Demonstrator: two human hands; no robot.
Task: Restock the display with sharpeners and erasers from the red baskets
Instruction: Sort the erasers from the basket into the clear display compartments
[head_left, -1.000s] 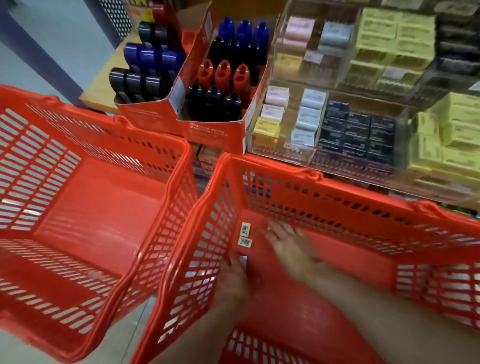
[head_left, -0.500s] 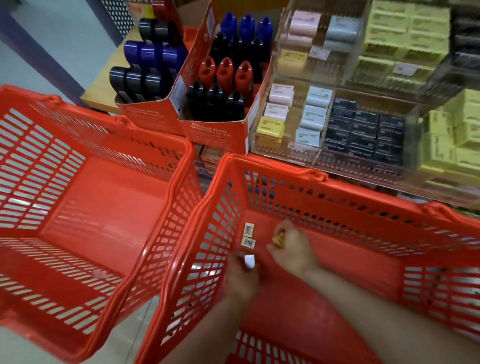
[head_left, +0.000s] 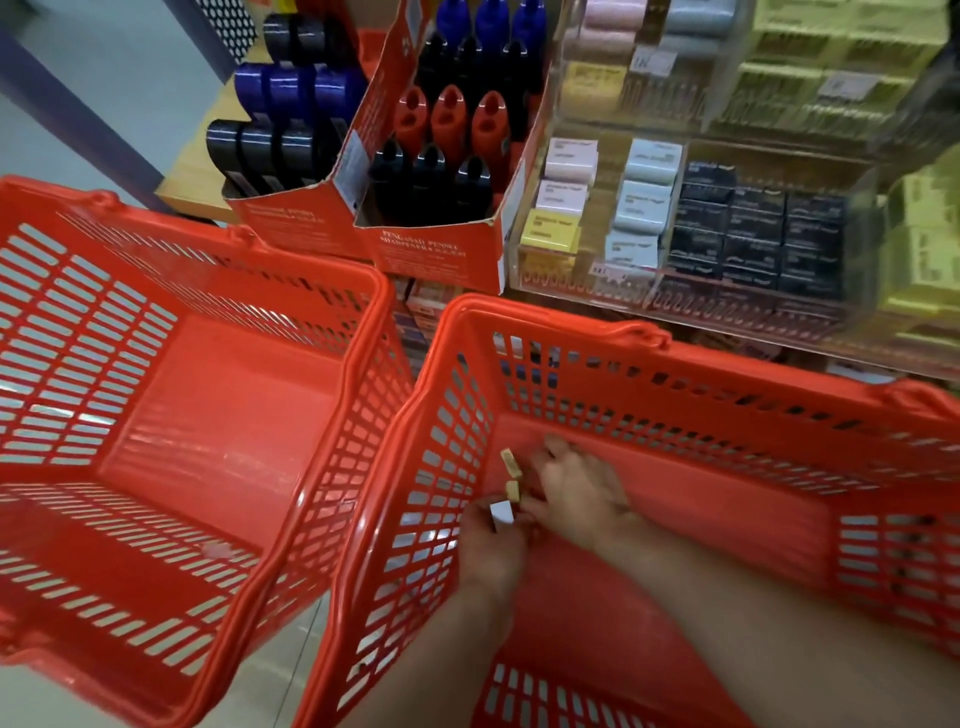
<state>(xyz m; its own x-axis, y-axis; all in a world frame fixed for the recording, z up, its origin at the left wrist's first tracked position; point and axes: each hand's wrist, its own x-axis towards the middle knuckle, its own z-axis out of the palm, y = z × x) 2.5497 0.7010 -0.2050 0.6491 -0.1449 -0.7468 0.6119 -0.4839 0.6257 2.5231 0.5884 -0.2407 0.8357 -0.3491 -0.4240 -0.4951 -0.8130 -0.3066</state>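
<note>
While both hands reach into the right basket (head_left: 675, 364), the left hand (head_left: 491, 553) pinches a white eraser (head_left: 502, 512); the right hand (head_left: 576, 493) grips yellow erasers (head_left: 511, 470) near the floor.

Pale floor (head_left: 291, 649) carries two red baskets: left basket (head_left: 171, 405), right basket (head_left: 701, 395) (touching rims). Wooden shelf (head_left: 195, 176) holds red sharpener cartons (head_left: 431, 249), clear eraser display (head_left: 675, 291).

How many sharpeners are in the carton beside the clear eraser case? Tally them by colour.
Blue sharpeners: 3
Black sharpeners: 6
Red sharpeners: 3
Total: 12
</note>
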